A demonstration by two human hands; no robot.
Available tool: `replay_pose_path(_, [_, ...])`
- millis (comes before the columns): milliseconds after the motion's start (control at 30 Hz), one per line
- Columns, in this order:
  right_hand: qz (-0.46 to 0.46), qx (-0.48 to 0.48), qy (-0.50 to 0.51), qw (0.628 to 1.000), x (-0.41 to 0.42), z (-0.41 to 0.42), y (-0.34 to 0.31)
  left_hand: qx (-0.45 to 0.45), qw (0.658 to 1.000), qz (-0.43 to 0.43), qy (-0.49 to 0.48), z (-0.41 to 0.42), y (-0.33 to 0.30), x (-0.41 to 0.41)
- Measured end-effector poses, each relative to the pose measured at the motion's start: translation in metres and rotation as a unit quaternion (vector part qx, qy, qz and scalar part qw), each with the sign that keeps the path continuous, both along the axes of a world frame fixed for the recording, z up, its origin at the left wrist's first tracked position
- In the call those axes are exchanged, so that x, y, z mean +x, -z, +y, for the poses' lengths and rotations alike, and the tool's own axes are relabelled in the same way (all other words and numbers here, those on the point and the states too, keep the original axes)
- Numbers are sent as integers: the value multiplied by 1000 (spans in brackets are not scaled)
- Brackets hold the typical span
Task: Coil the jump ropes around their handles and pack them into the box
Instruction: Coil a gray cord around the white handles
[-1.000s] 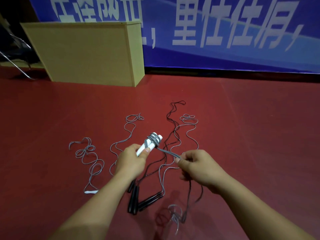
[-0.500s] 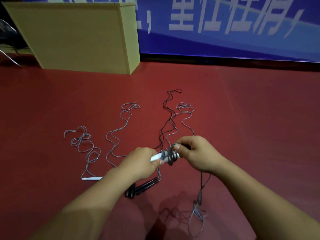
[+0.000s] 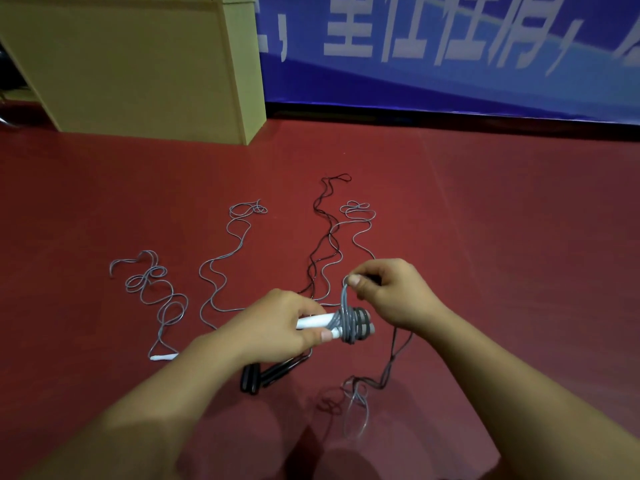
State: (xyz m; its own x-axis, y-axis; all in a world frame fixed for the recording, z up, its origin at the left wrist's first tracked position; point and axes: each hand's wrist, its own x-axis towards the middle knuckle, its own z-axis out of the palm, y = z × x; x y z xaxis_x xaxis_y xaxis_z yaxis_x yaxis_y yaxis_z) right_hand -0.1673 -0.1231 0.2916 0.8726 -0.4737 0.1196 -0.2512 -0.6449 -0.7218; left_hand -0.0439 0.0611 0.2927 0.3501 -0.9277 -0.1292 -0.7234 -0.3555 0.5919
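Observation:
My left hand (image 3: 277, 325) grips a pair of white jump-rope handles (image 3: 317, 322) held level above the red floor. Grey rope is coiled several times around their right end (image 3: 353, 325). My right hand (image 3: 391, 292) pinches that grey rope just above the coil, pulling it upward. The rest of the rope hangs past my right wrist to a loose heap (image 3: 356, 396) on the floor. A black-handled rope (image 3: 266, 374) lies under my left hand, its cord (image 3: 323, 237) running away from me. The tan box (image 3: 138, 64) stands at the back left.
Three more grey ropes lie spread on the floor: one at the left with a white handle (image 3: 162, 357), one in the middle (image 3: 221, 268), one by the black cord (image 3: 356, 220). A blue banner (image 3: 450, 46) covers the back wall.
My right hand has carried the grey rope round the handles and now lifts it above the coil, which has more turns. The handles have swung from tilted to level. The camera has dipped closer.

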Motion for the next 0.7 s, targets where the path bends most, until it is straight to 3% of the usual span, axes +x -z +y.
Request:
replay_pose_path(433, [-32, 56, 12, 998, 0, -23, -10, -55, 994, 89, 8, -1, -11, -1])
replay_pose_path(600, [-16, 38, 18, 999, -2, -25, -3, -83, 955, 284, -2, -1, -16, -5])
replay_pose_path(700, [1, 47, 24, 999, -2, -22, -2, -119, 930, 345, -45, -2, -19, -2])
